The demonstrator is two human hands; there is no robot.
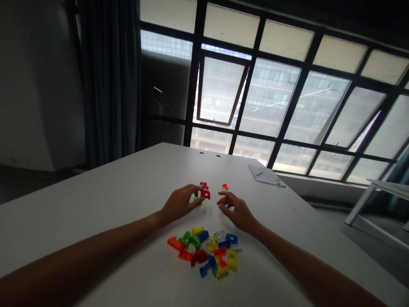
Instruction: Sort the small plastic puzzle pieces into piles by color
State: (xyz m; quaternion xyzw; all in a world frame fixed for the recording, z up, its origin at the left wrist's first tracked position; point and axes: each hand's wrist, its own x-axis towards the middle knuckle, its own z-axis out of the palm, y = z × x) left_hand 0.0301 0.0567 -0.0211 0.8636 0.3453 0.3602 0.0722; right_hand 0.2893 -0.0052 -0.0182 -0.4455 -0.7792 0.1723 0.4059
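Observation:
My left hand (pixel 181 202) pinches a red plastic piece (pixel 205 195) with a square opening, between thumb and fingers, above the table. Just beyond it is another red piece (pixel 203 185), and a green piece (pixel 197 199) shows partly behind my thumb. To the right, my right hand (pixel 235 209) is held over the table with its fingers curved and apart, nothing between them. An orange piece (pixel 225 186) lies a little past its fingertips. Nearer to me, between my forearms, sits a loose pile of coloured plastic pieces (pixel 194 241) in orange, green, yellow, blue, red and clear.
The pieces rest on a long white table (pixel 128 183). Toward its right edge lie a notepad (pixel 266 175) and a pen (pixel 259 173). A second white table (pixel 367 200) stands off to the right. Windows and a dark curtain (pixel 110 81) are behind.

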